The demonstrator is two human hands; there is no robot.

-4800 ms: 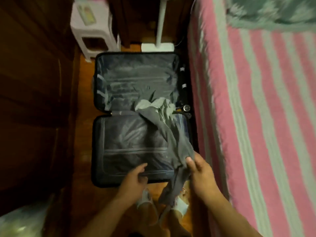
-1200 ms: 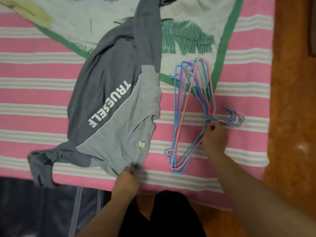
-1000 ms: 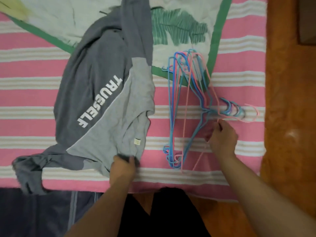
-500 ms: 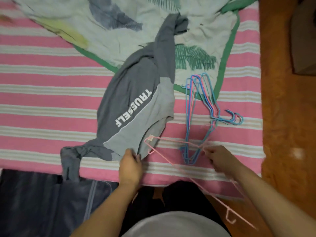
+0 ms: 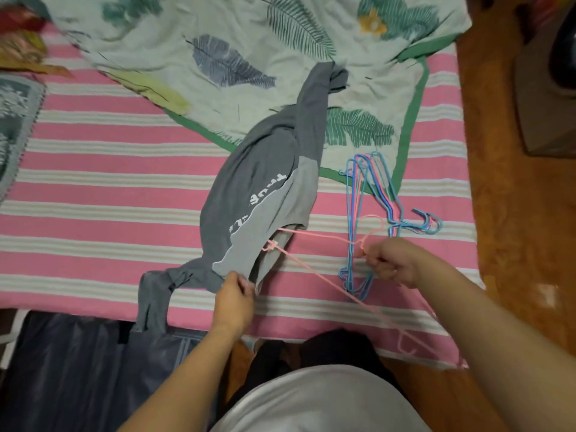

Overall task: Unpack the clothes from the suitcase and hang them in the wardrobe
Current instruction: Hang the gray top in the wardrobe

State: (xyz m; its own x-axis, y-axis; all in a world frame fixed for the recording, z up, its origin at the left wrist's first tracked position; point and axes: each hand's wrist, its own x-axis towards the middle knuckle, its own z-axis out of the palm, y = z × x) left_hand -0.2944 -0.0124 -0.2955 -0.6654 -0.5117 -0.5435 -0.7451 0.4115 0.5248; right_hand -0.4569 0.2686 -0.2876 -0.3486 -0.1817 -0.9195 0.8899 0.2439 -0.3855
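A grey two-tone sweatshirt (image 5: 252,194) with white lettering lies spread on the pink striped bed (image 5: 99,194). My left hand (image 5: 233,294) pinches its bottom hem and lifts it open. My right hand (image 5: 389,260) grips a pink wire hanger (image 5: 314,269) near its neck. One end of the hanger sits inside the raised hem. A pile of several blue and pink hangers (image 5: 371,194) lies on the bed just beyond my right hand. The open dark suitcase (image 5: 78,369) is on the floor at lower left.
A leaf-patterned sheet (image 5: 249,51) covers the far part of the bed, under one sleeve. Orange wooden floor (image 5: 514,213) runs along the right, with a dark piece of furniture (image 5: 548,98) at upper right. A grey patterned cloth (image 5: 15,120) lies at the left edge.
My right hand picked a pink hanger from the pile and pushed its end into the sweatshirt's hem, which my left hand holds raised. The view shifted further up the bed.
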